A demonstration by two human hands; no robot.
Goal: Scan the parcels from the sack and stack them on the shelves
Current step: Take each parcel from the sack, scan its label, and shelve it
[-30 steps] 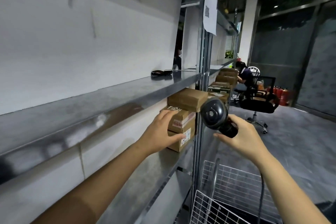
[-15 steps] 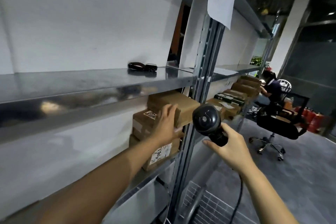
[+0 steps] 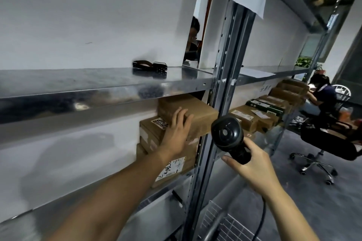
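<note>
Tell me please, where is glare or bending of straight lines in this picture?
Head view: the steel shelf edge carries bright glare and smeared reflections; the upright post and shelves lean and curve from the wide-angle lens; the left hand on the cardboard boxes is slightly soft.

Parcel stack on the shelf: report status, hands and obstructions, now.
Left hand flat against top parcel, open. Right hand gripping barcode scanner. Three parcels stacked, tight under upper shelf. Steel upright close right.
</note>
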